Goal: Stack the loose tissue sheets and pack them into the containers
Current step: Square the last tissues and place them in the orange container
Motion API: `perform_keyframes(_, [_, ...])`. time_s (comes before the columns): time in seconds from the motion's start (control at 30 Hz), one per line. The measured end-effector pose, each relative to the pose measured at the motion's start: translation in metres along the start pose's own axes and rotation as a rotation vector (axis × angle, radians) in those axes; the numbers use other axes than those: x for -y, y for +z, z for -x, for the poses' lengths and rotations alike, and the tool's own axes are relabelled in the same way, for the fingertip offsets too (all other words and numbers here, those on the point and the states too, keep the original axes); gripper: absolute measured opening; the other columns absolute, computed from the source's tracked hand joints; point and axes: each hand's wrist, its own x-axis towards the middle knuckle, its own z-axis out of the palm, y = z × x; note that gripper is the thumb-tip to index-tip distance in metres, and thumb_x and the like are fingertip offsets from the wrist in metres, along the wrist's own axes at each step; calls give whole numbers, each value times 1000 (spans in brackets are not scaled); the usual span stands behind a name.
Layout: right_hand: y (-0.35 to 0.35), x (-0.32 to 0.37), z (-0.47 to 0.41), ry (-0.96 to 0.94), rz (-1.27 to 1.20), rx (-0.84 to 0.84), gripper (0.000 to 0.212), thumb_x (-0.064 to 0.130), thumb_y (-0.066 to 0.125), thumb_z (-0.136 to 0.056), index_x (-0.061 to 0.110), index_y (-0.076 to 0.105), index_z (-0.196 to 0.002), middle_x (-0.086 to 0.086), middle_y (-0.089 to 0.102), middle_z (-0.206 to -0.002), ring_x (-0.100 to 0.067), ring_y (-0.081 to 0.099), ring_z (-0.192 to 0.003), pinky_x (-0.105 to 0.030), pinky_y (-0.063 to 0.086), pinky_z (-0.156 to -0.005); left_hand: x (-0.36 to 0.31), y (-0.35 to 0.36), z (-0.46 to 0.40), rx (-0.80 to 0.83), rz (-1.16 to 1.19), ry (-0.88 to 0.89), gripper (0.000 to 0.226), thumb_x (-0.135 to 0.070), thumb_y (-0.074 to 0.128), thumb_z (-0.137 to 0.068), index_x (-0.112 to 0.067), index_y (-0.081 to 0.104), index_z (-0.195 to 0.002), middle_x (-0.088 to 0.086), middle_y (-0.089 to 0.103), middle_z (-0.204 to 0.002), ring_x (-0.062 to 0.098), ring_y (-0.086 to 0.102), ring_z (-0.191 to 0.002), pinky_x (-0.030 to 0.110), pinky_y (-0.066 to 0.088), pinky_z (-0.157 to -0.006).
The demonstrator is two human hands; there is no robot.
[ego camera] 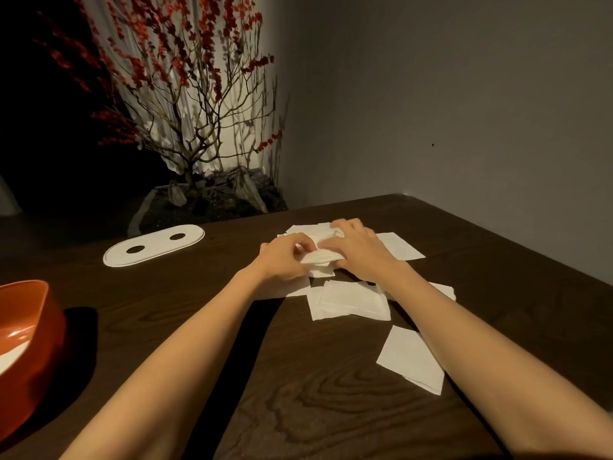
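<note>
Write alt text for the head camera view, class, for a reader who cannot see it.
Two bare hands, left hand and right hand, gather white tissue sheets scattered on a dark wooden table. An orange container sits at left, a white oval lid beyond.

Left hand point(282, 260), right hand point(360, 250) gripping tissue sheets point(320, 252).

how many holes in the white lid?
2, both dark ovals in the white lid lying flat on the table: one toward its near-left end, one toward its far-right end. None hidden.
</note>
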Motion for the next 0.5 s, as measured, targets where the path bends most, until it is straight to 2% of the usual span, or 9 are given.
perform_keyframes(0.1, [-1,9,4,-8,-140,-3,36,20,58,-95,26,59,-131,2,51,-140,-19,43,-129,-34,37,-106,0,-2,10,-18,165,-10,25,-37,56,-66,-45,55,-90,-14,60,-109,11,56,-105,48,40,-101])
perform_keyframes(0.17, [-7,12,6,6,-212,-50,22,16,56,-94,27,72,-104,-1,68,-110,-21,59,-104,-36,50,-90,-1,-3,19,-153,272,3,23,-40,48,-71,-45,56,-92,-14,61,-109,14,55,-109,49,39,-102])
perform_keyframes(0.2, [-10,13,8,33,-283,-73,20,16,53,-94,26,70,-91,-2,69,-93,-21,61,-89,-39,53,-79,1,-2,23,-242,340,4,25,-42,45,-73,-42,58,-95,-12,61,-110,15,54,-109,49,40,-101])
perform_keyframes(0.23, [-14,14,9,61,-362,-94,21,16,49,-96,24,66,-86,-3,67,-85,-21,60,-80,-40,51,-71,1,-1,28,-328,414,0,32,-45,42,-75,-36,61,-99,-10,62,-111,15,54,-109,48,41,-100])
perform_keyframes(0.33, [-27,23,13,115,-546,-137,22,21,42,-101,15,63,-103,-5,63,-88,-20,59,-79,-35,48,-70,1,0,43,-467,572,-21,46,-45,40,-76,-18,62,-105,-5,61,-105,19,54,-105,44,44,-93])
perform_keyframes(0.4, [-35,33,15,140,-665,-169,24,22,41,-102,10,61,-100,-5,61,-87,-20,57,-80,-35,46,-72,-7,-3,52,-486,693,-47,44,-35,40,-76,-6,58,-103,-6,56,-103,16,52,-102,32,43,-84])
perform_keyframes(0.43, [-40,39,17,155,-727,-181,24,23,40,-102,8,59,-98,-5,60,-86,-20,56,-81,-35,45,-73,-11,-4,55,-481,773,-74,44,-33,41,-77,-3,55,-106,-6,53,-105,13,51,-101,25,43,-79])
perform_keyframes(0.5, [-47,48,21,190,-914,-168,22,22,40,-102,12,58,-102,0,60,-90,-13,55,-84,-28,44,-72,-17,-3,60,-458,990,-126,33,-32,47,-86,-10,51,-109,-1,51,-114,15,51,-106,21,42,-75])
